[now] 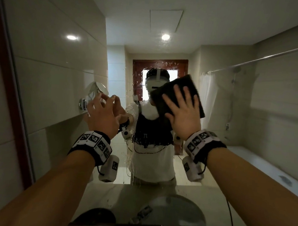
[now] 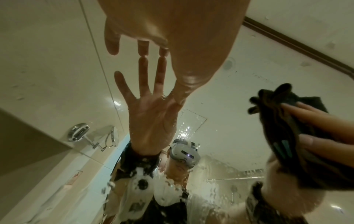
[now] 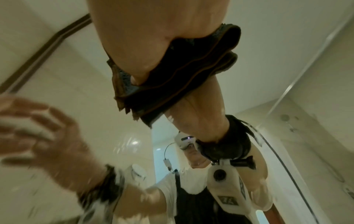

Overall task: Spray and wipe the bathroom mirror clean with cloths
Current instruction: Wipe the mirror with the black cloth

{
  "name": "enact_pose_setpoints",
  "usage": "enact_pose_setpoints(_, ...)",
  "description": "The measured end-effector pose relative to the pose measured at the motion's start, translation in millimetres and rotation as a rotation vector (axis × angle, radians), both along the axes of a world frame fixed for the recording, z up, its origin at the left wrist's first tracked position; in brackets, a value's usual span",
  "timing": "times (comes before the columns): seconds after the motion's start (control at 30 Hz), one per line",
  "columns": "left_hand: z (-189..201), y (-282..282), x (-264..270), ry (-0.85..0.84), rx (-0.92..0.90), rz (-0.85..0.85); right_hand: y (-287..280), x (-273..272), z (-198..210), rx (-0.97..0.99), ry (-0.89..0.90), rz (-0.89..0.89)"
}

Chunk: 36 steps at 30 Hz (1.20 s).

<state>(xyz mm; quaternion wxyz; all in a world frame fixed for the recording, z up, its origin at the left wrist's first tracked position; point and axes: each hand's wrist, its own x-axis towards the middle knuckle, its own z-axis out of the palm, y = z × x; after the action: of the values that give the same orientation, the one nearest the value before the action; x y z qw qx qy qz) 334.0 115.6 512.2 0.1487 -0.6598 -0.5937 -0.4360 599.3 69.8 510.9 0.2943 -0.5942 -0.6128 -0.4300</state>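
Dark folded terry cloth point(image 1: 179, 95) lies flat against the wet glass of the large wood-framed bathroom mirror point(image 1: 60, 72), pinned there by the right hand point(image 1: 183, 113), whose fingers are spread straight over its lower half; nothing is curled round it, the palm simply presses. In the right wrist view the cloth point(image 3: 184, 71) bunches in wavy folds under the heel of that hand point(image 3: 153, 37). To the left of this pressing hand, at about the same height, the left hand point(image 1: 102, 113) is open with fingers straight and holds nothing; in the left wrist view two of its fingertips point(image 2: 143, 48) meet their own reflection on the glass. Between the two hands and below them, water droplets and runs point(image 1: 133, 160) streak the mirror. Below the cloth, at the mirror's foot, the round white washbasin point(image 1: 177, 212) shows.
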Motion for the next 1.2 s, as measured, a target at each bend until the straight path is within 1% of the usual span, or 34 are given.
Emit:
enact_pose_setpoints(0.1, 1, 0, 0, 0.003, 0.001, 0.006, -8, 23, 20, 0.047, 0.168, -0.036)
enact_pose_setpoints(0.23, 1, 0, -1, 0.008, 0.011, 0.004, -12, 42, 41, 0.095, 0.32, -0.058)
enact_pose_setpoints(0.4, 2, -3, -5, 0.016, -0.008, -0.032, -2, 33, 66, 0.149, 0.476, -0.096)
enact_pose_setpoints(0.5, 4, -5, -5, 0.0, 0.001, -0.047, 8, 17, 80, 0.208, 0.508, -0.119)
enact_pose_setpoints(0.57, 5, -5, -4, 0.006, 0.011, -0.042, 11, 8, 84, 0.198, 0.47, -0.121)
enact_pose_setpoints(0.67, 4, -4, -3, 0.033, 0.026, -0.024, 14, -12, 85, 0.137, 0.29, -0.091)
enact_pose_setpoints(0.73, 4, -4, -2, 0.032, 0.033, -0.016, 19, -36, 76, 0.097, 0.067, -0.028)
enact_pose_setpoints(0.8, 3, -5, -4, 0.034, 0.036, -0.021, 27, -61, 58, 0.006, -0.225, 0.04)
enact_pose_setpoints(0.83, 3, -5, -5, 0.032, 0.035, -0.035, 29, -70, 49, -0.054, -0.321, 0.047)
enact_pose_setpoints(0.87, 3, -6, -5, 0.026, 0.03, -0.05, 31, -76, 42, -0.099, -0.361, 0.045)
enact_pose_setpoints(0.93, 2, -8, -7, 0.026, 0.029, -0.057, 30, -76, 40, -0.123, -0.365, 0.042)
enact_pose_setpoints(1.0, 2, -9, -8, 0.041, 0.029, -0.041, 29, -68, 47, -0.111, -0.374, 0.049)
enact_pose_setpoints(1.03, 2, -8, -8, 0.044, 0.026, -0.034, 27, -63, 54, -0.088, -0.35, 0.049)
enact_pose_setpoints(1.07, 2, -7, -8, 0.04, 0.022, -0.028, 25, -56, 63, -0.048, -0.291, 0.044)
enact_pose_setpoints(1.13, 1, -5, -7, 0.027, 0.017, -0.023, 20, -41, 87, 0.025, -0.117, 0.019)
enact_pose_setpoints(1.2, 0, -2, -7, 0.034, 0.02, -0.013, 17, -27, 110, 0.037, 0.018, -0.004)
